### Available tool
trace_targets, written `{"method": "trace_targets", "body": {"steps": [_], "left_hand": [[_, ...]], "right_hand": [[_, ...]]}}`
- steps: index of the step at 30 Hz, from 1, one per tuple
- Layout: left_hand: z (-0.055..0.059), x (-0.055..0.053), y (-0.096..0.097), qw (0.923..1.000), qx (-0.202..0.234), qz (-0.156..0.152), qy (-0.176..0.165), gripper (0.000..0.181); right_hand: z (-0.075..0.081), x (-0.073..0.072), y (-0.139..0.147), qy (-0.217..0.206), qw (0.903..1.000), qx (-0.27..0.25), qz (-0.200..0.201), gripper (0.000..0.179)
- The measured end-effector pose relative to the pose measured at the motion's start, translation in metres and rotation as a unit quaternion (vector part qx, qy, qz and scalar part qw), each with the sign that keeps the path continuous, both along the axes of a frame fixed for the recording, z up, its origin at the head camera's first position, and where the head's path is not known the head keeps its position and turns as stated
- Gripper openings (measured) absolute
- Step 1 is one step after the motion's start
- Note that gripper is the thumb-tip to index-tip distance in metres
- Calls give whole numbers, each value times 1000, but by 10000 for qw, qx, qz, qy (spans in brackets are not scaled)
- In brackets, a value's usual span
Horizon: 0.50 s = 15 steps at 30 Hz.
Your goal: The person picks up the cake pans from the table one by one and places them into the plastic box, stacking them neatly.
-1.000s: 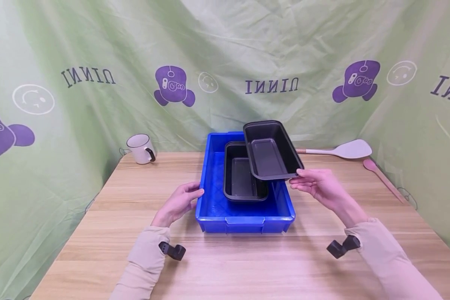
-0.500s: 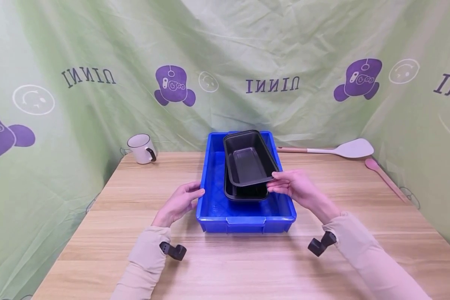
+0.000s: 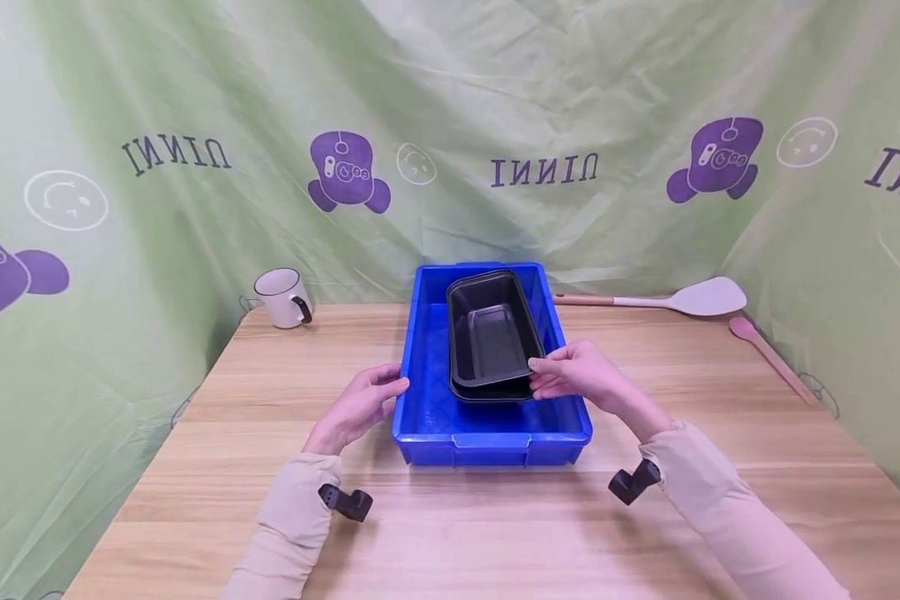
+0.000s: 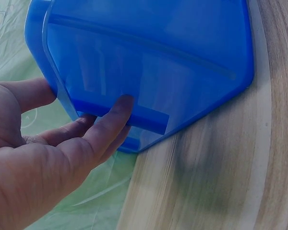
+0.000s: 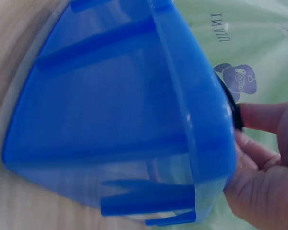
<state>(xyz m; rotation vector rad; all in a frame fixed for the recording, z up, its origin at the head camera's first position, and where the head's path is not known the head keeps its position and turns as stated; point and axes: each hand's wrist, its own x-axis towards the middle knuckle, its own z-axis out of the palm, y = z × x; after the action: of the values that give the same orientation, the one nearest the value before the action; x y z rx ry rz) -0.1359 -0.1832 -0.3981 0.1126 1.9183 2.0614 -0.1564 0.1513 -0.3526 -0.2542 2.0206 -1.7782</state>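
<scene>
In the head view a blue plastic bin (image 3: 487, 452) stands on the wooden table. Thumb over its left rim and fingers against the outer wall, my left hand (image 3: 356, 407) holds the bin. My right hand (image 3: 587, 379) pinches the near right corner of a black loaf pan (image 3: 491, 337) between thumb and fingers. That pan sits slightly tilted in a second black loaf pan (image 3: 495, 392), whose near edge shows below it inside the bin. The right wrist view shows only a dark sliver of pan rim (image 5: 236, 116) at the thumb; the bin wall hides the rest.
A white mug (image 3: 279, 300) with a dark handle stands at the back left. At the back right lie a white-headed spatula (image 3: 708, 297) and a pink spoon (image 3: 768, 358). A green printed cloth (image 3: 450, 100) hangs behind and beside the table.
My right hand has brought the upper loaf pan left and down, from above the bin's right side onto the other loaf pan. The left hand stays at the bin's rim.
</scene>
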Motion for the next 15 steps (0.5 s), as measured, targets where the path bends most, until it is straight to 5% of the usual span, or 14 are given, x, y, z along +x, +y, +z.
{"method": "trace_targets", "body": {"steps": [7,15], "left_hand": [[1,1,1,10000,22,7,-24,50],[1,2,2,9999,136,-40,-17,50]], "right_hand": [[1,1,-4,424,9932,1082,-66,30],[6,5,-3,824,9819,1705,-53,22]]}}
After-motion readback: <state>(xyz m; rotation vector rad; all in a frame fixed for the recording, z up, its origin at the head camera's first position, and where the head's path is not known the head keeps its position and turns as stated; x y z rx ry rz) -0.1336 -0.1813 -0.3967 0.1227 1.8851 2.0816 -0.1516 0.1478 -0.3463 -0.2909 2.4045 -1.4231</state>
